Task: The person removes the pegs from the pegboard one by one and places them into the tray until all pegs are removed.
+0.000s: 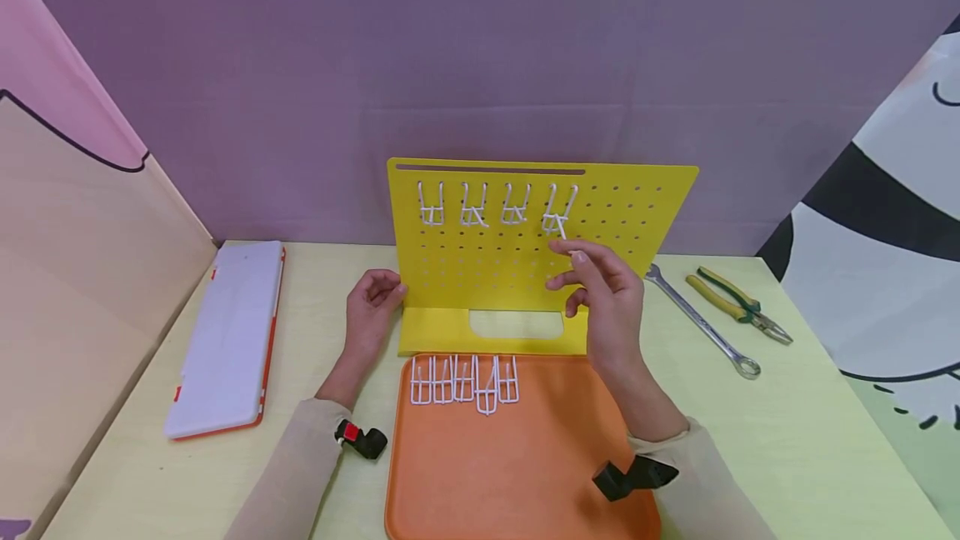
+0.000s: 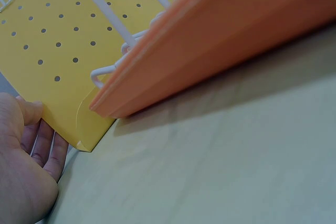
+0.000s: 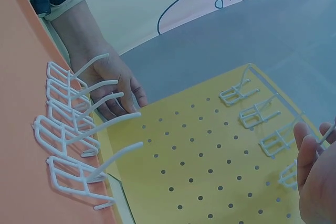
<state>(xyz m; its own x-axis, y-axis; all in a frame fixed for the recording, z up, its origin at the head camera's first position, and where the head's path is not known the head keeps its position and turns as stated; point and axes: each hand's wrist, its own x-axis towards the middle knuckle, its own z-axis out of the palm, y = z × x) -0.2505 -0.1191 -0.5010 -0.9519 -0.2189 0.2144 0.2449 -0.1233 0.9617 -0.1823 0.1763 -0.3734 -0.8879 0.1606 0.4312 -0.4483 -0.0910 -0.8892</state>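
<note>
Yellow pegboard upright; four white hooks near top.

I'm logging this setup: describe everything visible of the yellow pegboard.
The yellow pegboard is a thin panel, apparently painted metal, with rows of round holes and a long slot near its top. It stands upright on the table behind the orange tray, its flat base showing a wide cutout. Four white wire hooks hang in a row near the top. The left hand holds its left edge; the right hand is at the rightmost hook.

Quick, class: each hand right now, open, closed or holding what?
Left hand: holding the yellow pegboard by its left edge.
Right hand: pinching the pegboard's rightmost white wire hook.
</note>
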